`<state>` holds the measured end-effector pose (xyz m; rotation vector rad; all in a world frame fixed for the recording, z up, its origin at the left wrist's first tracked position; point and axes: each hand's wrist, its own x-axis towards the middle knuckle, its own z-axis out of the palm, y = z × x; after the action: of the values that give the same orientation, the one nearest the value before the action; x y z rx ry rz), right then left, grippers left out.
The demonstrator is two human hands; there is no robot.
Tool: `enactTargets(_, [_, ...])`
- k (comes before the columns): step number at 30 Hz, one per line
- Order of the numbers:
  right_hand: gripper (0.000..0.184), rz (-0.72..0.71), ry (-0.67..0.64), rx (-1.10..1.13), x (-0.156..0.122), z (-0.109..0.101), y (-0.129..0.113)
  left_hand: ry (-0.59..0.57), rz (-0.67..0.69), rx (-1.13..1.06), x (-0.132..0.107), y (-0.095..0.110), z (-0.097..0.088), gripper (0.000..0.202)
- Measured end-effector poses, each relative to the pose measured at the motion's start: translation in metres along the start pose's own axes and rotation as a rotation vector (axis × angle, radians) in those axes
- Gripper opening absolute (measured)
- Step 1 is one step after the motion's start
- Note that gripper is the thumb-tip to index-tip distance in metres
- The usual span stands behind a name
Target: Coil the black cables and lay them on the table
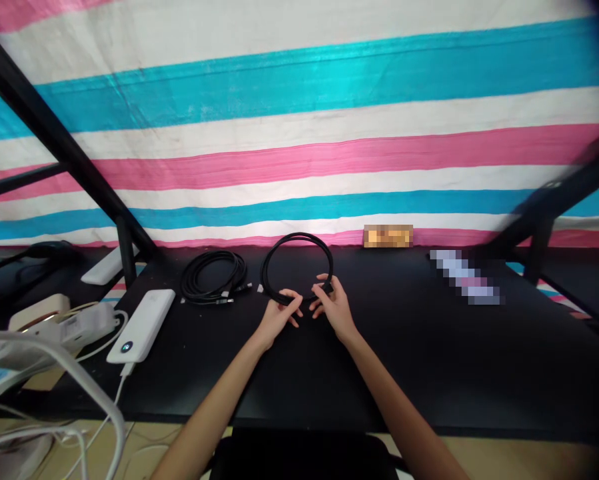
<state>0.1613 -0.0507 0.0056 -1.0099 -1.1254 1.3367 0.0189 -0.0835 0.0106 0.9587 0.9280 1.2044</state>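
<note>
A black cable (298,236) is looped into a ring and held up over the black table between both of my hands. My left hand (282,311) pinches the lower left of the ring, thumb against fingers. On the lower right side, my right hand (333,303) grips the same loop, its fingers curled around it. A small white tag (260,289) shows at the ring's left edge. Left of my hands lies a second coiled black cable (213,277), its plug ends toward the right. My palms hide part of the held cable.
A white power bank (143,327) with a plugged-in cord lies at the left, near a crowded power strip (64,333). Two blurred items, an orange one (388,236) and a pale one (465,278), are at the right. Black frame bars (54,127) and a striped sheet (299,153) border the table (454,373).
</note>
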Motion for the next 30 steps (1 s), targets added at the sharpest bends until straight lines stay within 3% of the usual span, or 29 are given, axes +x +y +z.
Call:
enactTargets(5, [0.031, -0.124, 0.032, 0.011, 0.001, 0.000, 0.000, -0.048, -0.111, -0.099, 0.001, -0.001, 0.000, 0.035])
enactTargets(11, [0.022, -0.212, 0.093, 0.000, 0.000, -0.001, -0.005, -0.191, -0.216, -0.147, -0.002, 0.006, 0.000, 0.042])
enactTargets(15, [0.017, -0.258, 0.221, -0.052, -0.002, -0.003, -0.010, -0.440, -0.324, -0.024, -0.009, 0.017, 0.002, 0.045])
enactTargets(17, [0.016, -0.270, 0.277, -0.065, -0.002, -0.005, -0.011, -0.444, -0.274, 0.101, -0.011, 0.019, 0.003, 0.046])
enactTargets(19, [0.016, -0.274, 0.315, -0.063, -0.002, -0.007, -0.012, -0.278, -0.117, 0.171, -0.010, 0.019, 0.001, 0.047])
enactTargets(22, [0.015, -0.249, 0.324, -0.054, 0.000, -0.011, -0.013, 0.070, 0.130, 0.172, -0.004, 0.018, -0.010, 0.045])
enactTargets(26, [0.015, -0.170, 0.229, -0.073, 0.002, -0.016, -0.011, 0.518, 0.385, 0.186, 0.002, 0.020, -0.028, 0.040])
enactTargets(28, [0.015, -0.163, 0.133, -0.086, 0.002, -0.016, -0.009, 0.616, 0.438, 0.202, 0.002, 0.023, -0.032, 0.034])
enactTargets(30, [0.016, -0.176, 0.034, -0.096, 0.002, -0.014, -0.007, 0.610, 0.439, 0.220, 0.002, 0.025, -0.031, 0.034])
